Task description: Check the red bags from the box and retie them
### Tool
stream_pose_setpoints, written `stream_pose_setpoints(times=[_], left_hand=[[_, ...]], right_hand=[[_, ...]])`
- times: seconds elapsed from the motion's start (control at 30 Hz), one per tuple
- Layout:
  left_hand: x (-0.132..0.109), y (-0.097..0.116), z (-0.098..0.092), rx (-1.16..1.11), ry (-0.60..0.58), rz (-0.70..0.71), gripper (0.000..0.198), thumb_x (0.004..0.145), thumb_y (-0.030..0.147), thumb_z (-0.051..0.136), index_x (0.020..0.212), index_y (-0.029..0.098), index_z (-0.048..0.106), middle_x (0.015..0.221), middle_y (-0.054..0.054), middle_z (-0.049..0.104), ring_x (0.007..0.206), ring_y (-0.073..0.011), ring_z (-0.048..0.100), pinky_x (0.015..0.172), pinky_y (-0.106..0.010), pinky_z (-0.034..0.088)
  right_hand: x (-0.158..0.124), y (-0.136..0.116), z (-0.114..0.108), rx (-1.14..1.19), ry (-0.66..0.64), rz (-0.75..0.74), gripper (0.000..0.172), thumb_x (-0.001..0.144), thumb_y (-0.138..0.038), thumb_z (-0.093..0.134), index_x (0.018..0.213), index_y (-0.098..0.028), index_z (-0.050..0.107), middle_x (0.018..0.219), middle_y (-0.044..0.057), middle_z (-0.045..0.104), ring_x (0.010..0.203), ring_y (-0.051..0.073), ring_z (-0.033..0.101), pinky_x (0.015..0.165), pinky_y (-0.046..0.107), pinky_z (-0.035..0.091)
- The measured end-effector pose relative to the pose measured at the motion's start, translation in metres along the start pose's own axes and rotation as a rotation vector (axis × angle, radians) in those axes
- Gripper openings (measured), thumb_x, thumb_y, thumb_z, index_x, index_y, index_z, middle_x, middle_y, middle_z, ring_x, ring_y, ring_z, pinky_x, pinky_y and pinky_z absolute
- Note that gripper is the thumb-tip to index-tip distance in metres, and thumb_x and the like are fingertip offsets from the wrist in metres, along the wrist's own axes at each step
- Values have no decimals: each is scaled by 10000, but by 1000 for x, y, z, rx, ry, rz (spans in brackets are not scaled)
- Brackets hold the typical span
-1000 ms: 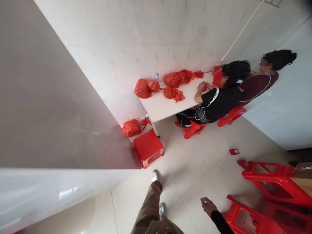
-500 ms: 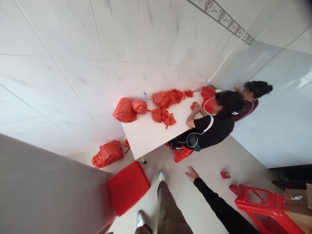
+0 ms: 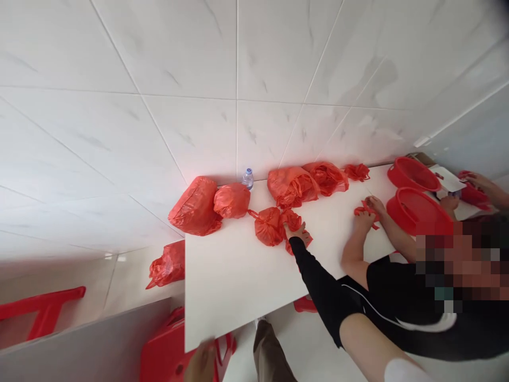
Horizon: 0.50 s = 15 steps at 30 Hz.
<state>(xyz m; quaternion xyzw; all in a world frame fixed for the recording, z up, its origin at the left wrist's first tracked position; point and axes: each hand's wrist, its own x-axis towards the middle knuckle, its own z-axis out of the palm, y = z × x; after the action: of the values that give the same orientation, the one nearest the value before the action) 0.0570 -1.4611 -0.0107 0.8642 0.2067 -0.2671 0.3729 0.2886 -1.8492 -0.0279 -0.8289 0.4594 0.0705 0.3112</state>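
Observation:
My right hand (image 3: 297,233) lies on a knotted red plastic bag (image 3: 291,217) on the white table (image 3: 222,286). Its fingers are spread over the bag's crumpled top, and I see no firm grip. Against this bag sits another round, tied red bag (image 3: 268,227). My left hand (image 3: 202,363) is low in the view, close to the table's near left corner. Motion smears it and its fingers are unclear.
Along the wall stand more filled red bags (image 3: 196,207) and a clear bottle (image 3: 247,179). A seated person's hands (image 3: 368,212) handle red plastic near two red basins (image 3: 421,209). Another person's hands (image 3: 479,183) are farther right. A red stool (image 3: 163,353) stands below the table's left end.
I have come closer to the table. My right hand has gone from over the floor to the knotted bag. My left hand has come into view at the bottom.

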Motion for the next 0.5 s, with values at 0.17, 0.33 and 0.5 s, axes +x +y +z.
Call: stream_pose_setpoints(times=[0.17, 0.33, 0.5], left_hand=[[106, 254, 58, -48, 131, 241, 628, 941, 391, 464, 1517, 186, 320, 1332, -156, 606, 1165, -251, 632, 956, -362, 506], [167, 360, 107, 168, 170, 319, 519, 803, 249, 635, 1318, 217, 577, 1319, -204, 599, 1237, -406, 553, 980, -550, 437], [133, 287, 112, 84, 135, 215, 377, 843, 174, 528, 1204, 196, 633, 1143, -146, 711, 1052, -314, 678, 901, -423, 517]], right_hand=[[21, 12, 8, -106, 31, -138, 710, 820, -485, 637, 1446, -220, 432, 1387, 185, 412, 1279, 381, 377, 959, 527, 409], [23, 36, -1, -157, 55, -232, 432, 856, -404, 557, 1278, -319, 586, 1296, 101, 502, 1194, 316, 485, 839, 417, 493], [10, 31, 2, -131, 83, -267, 598, 903, -509, 477, 1454, -283, 417, 1431, 156, 418, 1274, 346, 450, 841, 423, 504]])
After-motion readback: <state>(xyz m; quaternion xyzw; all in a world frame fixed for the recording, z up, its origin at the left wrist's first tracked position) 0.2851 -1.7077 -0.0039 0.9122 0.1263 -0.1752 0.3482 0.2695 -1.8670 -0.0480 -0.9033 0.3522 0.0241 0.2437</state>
